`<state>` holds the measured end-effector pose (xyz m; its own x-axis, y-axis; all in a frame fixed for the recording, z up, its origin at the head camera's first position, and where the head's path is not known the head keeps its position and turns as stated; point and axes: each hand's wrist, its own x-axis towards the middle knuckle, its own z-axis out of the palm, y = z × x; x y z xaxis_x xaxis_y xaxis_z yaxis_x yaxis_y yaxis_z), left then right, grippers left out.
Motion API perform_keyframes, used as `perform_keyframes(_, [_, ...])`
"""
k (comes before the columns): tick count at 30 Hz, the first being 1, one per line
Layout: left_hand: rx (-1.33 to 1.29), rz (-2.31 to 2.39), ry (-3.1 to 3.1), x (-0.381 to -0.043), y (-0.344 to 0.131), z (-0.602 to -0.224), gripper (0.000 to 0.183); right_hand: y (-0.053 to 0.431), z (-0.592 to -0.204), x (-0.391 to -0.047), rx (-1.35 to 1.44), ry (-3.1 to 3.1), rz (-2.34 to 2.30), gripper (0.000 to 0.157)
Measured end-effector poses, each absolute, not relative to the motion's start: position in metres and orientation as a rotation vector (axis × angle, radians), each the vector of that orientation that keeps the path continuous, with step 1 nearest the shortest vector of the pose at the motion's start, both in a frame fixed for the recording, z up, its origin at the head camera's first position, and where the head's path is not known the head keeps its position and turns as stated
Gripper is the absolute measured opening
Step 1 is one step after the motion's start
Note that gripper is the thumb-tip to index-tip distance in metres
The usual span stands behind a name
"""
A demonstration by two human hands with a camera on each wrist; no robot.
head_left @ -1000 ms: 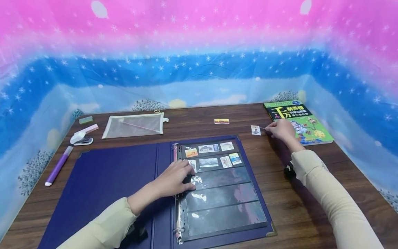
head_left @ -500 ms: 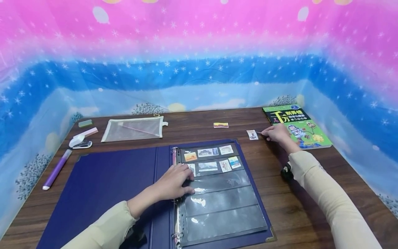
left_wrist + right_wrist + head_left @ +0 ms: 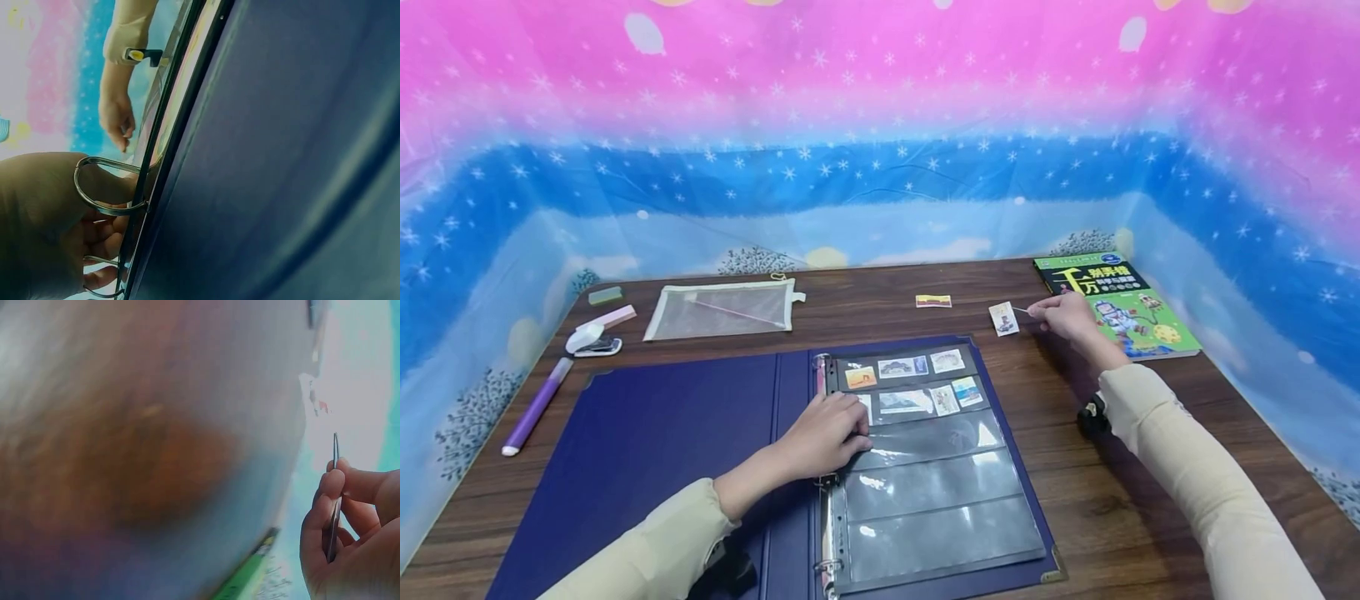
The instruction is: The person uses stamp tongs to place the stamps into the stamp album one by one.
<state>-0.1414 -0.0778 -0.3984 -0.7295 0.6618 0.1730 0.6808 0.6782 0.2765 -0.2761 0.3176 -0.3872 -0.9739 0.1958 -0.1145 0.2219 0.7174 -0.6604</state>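
A blue ring binder [image 3: 700, 450] lies open on the wooden table [image 3: 1075, 433], its right page a clear pocket sheet [image 3: 932, 475] with several stamps [image 3: 917, 383] in the top two rows. My left hand [image 3: 827, 433] presses the sheet's left edge beside the metal rings [image 3: 103, 187]. My right hand [image 3: 1063, 317] pinches thin metal tweezers [image 3: 334, 487], whose tips hold a small stamp [image 3: 1003, 318] tilted up just off the table, right of the binder's top. Another stamp [image 3: 933, 301] lies flat farther back.
A green book [image 3: 1112, 304] lies at the back right, under my right hand's far side. At the back left are a mesh zip pouch [image 3: 722, 308], a purple pen [image 3: 538, 406], a white tape dispenser [image 3: 591, 340] and erasers [image 3: 606, 296]. A starry cloth backdrop [image 3: 880, 150] surrounds the table.
The tweezers have closed on the small stamp and lifted and tilted it off the table. My left hand has stayed on the sheet's edge, and the second pocket row now bulges a little.
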Motion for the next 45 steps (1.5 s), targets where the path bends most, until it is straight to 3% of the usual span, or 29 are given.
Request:
perform_keyframes(8, [-1.222, -0.082, -2.634, -0.14, -0.075, -0.393, 0.015, 0.272, -0.351, -0.256, 0.203, 2.837, -1.239, 0.035])
perform_keyframes(13, [-1.183, -0.284, -2.78, -0.146, -0.075, -0.391, 0.014, 0.226, -0.345, -0.244, 0.086, 2.719, -1.369, 0.031])
perform_keyframes(22, [-1.194, -0.609, -2.906, -0.158, -0.079, -0.388, 0.012, 0.167, -0.374, -0.223, 0.059, 2.512, -1.326, 0.026])
perform_keyframes(45, [-1.118, -0.958, -2.894, -0.161, -0.083, -0.397, 0.011, 0.127, -0.391, -0.176, 0.054, 2.498, -1.253, 0.018])
